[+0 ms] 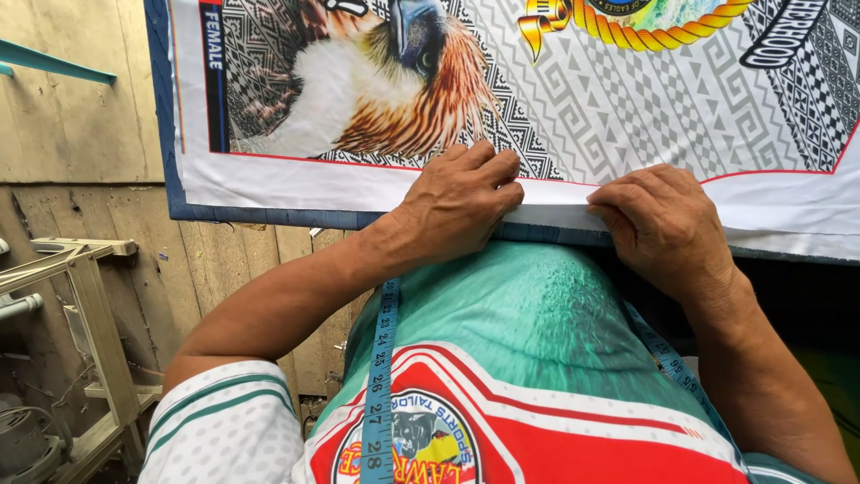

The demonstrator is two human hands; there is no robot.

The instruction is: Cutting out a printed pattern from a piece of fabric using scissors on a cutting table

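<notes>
A large printed cloth [573, 108] lies flat on a table, white at its border, with an eagle picture and grey geometric patterns. My left hand [461, 202] rests knuckles-up on the cloth's near white edge, fingers curled over and pinching it. My right hand [663, 224] does the same a little to the right, its fingers bent down on the folded edge. The two hands nearly meet at the fold. A blue measuring tape [380, 376] hangs around my neck over my green and red shirt.
The table's blue edge [269, 215] runs under the cloth. A wooden plank wall [81, 116] and floor boards fill the left. A pale wooden frame [90, 305] and a grey machine part [22, 439] stand at the lower left.
</notes>
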